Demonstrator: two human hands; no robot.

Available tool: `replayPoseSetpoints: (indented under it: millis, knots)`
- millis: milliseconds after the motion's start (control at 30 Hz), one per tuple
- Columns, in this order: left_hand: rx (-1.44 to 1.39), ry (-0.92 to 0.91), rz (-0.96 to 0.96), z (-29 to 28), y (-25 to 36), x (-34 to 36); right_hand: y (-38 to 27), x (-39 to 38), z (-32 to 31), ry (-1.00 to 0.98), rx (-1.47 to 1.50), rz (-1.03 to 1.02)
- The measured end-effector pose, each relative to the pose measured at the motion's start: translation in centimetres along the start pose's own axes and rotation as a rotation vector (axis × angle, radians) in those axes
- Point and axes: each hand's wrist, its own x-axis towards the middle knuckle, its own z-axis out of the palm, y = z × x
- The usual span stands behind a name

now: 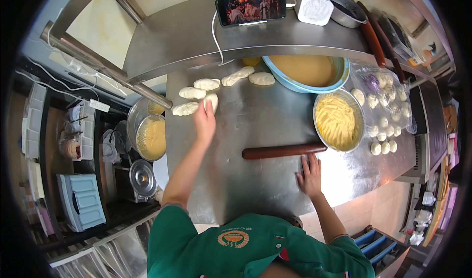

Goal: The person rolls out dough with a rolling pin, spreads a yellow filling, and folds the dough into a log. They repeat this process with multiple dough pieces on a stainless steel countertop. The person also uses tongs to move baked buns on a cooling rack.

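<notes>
Person wears a green short-sleeved shirt (265, 226), bottom centre of the frame. Round orange badge (233, 238) on the chest, wreath-like rim, bowl-like shape inside with pale wavy lines under it; small pale lettering (242, 229) just above. Pale round button (279, 245) right of the badge, bit of red trim (283, 254) just below. White and red striped trim (347, 274) at the frame's lower edge, right of centre. Left hand (205, 120) and right hand (310, 175) both bare, forearms too.

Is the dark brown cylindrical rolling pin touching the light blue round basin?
Apart: the head view shows bare grey steel tabletop between the rolling pin and the basin.
</notes>
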Motion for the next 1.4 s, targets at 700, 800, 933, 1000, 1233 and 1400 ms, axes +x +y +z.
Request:
replayPoseSetpoints:
  millis: [700,800,933,1000,1233,1400]
  knots:
    - [0.669,-0.473,0.600,-4.0,1.5,-30.3,-12.8,-3.6,3.5,0.088,-0.262,-0.451]
    - [0.481,-0.670,0.286,-1.2,2.2,-29.3,-13.0,-0.3,4.6,-0.235,-0.190,-0.350]
    - [0.443,-0.553,0.410,-1.2,1.0,-25.3,-11.6,2.5,2.9,0.071,-0.072,-0.378]
    - [0.469,-0.682,0.488,-3.6,0.8,-26.1,-11.4,0.5,1.7,-0.015,-0.101,-0.366]
    - [0.449,-0.702,0.423,-4.1,2.3,-30.0,-11.6,-4.1,2.2,0.027,-0.104,-0.247]
    - [0.536,-0.817,0.549,-8.1,4.0,-32.0,-11.9,-8.2,-1.0,-0.198,-0.181,-0.329]
